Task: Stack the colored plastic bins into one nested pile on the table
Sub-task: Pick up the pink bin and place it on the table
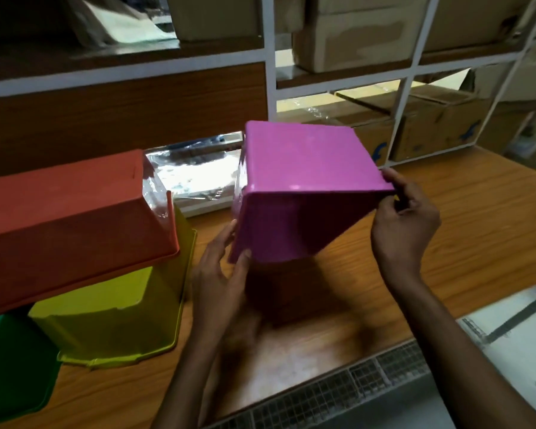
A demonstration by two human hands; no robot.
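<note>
A pink bin [304,168] hangs tilted above the wooden table [483,218], upside down with its flat bottom facing up and toward me. My left hand [220,270] grips its lower left corner. My right hand [406,221] pinches its right edge. At the left, an orange bin [72,218] lies upside down across a yellow bin [118,317], also upside down on the table. A green bin [10,363] shows at the bottom left corner, partly cut off by the frame.
A shiny silver foil pack [198,178] lies on the table behind the bins. White shelving [270,72] with cardboard boxes [353,35] stands at the back. A metal grille [338,394] runs along the table's near edge.
</note>
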